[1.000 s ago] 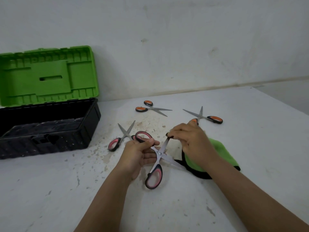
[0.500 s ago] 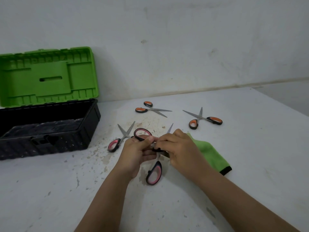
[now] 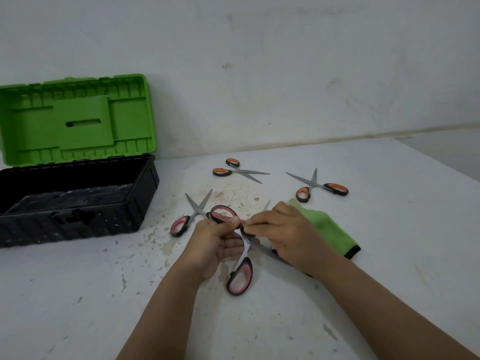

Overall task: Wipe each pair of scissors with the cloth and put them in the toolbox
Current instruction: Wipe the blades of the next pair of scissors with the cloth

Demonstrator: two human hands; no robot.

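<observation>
While left hand grips, pink scissors between fingers.

Workshop-like: toolbox, stained worktable, bare wall.

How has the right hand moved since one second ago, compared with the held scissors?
Yes. The right hand slid along the blade toward the pivot of the held scissors, closer to the left hand, dragging the green cloth with it.

Two bare forearms, no sleeves in view. Left grip and right grip: no gloves, rings or watch.
</observation>
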